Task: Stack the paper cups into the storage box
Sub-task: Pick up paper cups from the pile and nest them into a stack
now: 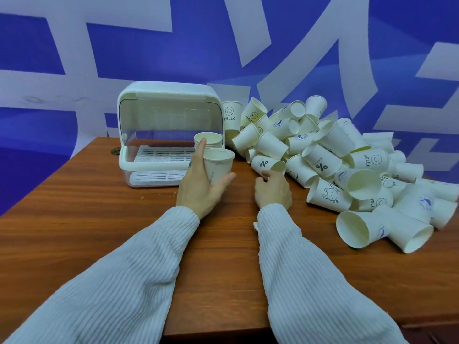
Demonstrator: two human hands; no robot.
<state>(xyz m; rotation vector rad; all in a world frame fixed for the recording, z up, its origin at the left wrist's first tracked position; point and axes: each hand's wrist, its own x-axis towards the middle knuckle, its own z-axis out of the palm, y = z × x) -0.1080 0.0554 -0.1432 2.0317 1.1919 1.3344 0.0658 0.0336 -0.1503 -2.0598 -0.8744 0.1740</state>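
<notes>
Left hand: the left hand [198, 188] is wrapped around a paper cup [218, 167], thumb on the near side and fingers behind it; the cup is upright, mouth up, just in front of the storage box.
Right hand: the right hand [273, 189] lies knuckles-up at the near edge of the cup pile, fingers curled toward a cup printed "%" [268, 164]; whether the fingertips touch or grip it cannot be told.
Sleeves: both arms wear white ribbed sleeves [139, 264], cut off by the bottom edge.
Storage box: the white storage box [169, 95] stands at the back left of the wooden table [74, 219], its clear lid raised; a slotted tray shows inside.
Cup in box: another cup [208, 139] stands at the box's right front, partly hidden by the left hand's fingers; how many are nested there cannot be told.
Pile: the pile of paper cups [347, 165] sprawls right of the box, most lying on their sides.
Readable print: "HELLO" with a smiley on several cups, "%" on two, a bear drawing on one.
Hard to read: small lettering above one "%" and blue round logos are too blurred to read.
Backdrop: a blue wall [149, 50] with large pale shapes.
</notes>
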